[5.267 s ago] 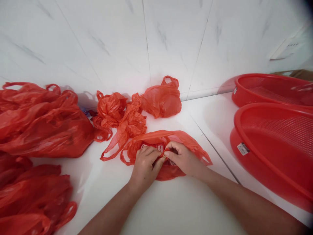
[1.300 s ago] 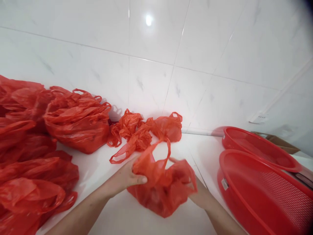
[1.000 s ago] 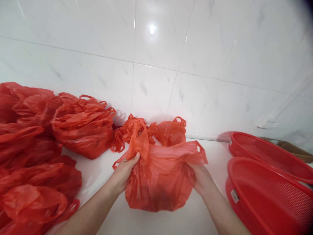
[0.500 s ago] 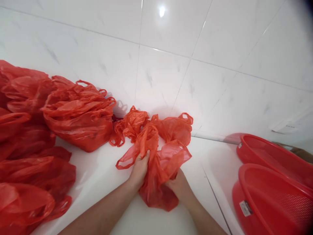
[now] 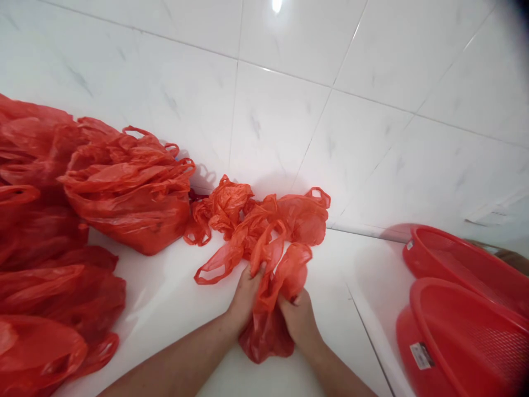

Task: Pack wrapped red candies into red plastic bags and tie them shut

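Note:
A red plastic bag (image 5: 268, 325) is gathered between my two hands, its lower part hanging toward me and its handles loose at the top. My left hand (image 5: 247, 295) is closed on the bag's left side, thumb on top. Its right side is pinched by my right hand (image 5: 301, 320); some of those fingers are hidden behind the plastic. Just beyond my hands lie crumpled red bags (image 5: 229, 207), and another red bag (image 5: 303, 215) rests against the wall. One loose handle (image 5: 210, 273) stretches out left of my left hand.
Large heaps of red plastic bags (image 5: 128, 193) fill the left side of the white surface (image 5: 165, 320). Two red plastic baskets (image 5: 425, 325) stand at the right. A white tiled wall (image 5: 281, 121) rises behind, with a seam in the surface at right.
My hands have drawn closer together, bunching the bag more narrowly. Its right flap has folded inward and its handles now stand up between my hands. The view has shifted slightly.

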A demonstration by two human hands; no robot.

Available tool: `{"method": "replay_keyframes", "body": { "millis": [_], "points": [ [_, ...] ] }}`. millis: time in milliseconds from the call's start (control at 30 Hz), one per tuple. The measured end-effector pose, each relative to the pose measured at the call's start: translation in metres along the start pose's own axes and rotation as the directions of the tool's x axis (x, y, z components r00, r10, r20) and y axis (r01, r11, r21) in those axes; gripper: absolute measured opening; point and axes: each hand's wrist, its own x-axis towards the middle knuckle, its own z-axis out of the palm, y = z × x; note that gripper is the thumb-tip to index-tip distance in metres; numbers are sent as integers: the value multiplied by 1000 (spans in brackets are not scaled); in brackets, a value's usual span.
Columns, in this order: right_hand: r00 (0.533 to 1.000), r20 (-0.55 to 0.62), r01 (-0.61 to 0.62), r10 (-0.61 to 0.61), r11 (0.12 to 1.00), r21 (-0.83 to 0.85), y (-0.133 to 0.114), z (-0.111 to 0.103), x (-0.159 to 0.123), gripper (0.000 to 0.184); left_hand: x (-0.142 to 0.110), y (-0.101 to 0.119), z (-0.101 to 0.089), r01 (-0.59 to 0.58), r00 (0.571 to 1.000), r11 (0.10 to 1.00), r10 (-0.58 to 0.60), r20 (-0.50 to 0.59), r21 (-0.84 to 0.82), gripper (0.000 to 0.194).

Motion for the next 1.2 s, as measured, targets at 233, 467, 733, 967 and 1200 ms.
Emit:
{"method": "replay_keyframes", "body": {
  "millis": [233,467,733,967,1200],
  "points": [
    [997,16,-70,69,931,359,-9,-37,6,30,4,5,-15,39,997,994,-45,-67,-98,41],
    [947,305,30,-103,972,235,-39,-58,4,91,0,5,-16,26,1000,995,-25,7,-94,43],
    [975,218,-41,-50,919,391,-75,-58,-2,78,-2,6,-14,32,999,995,-31,11,-93,45],
    [991,109,-98,71,961,259,-58,-44,0,43,0,11,-12,142,990,963,-133,57,-228,39],
    [983,67,-170,172,704,690,-43,-74,20,27,3,24,-13,317,948,887,-289,130,-335,36]
  ]
}}
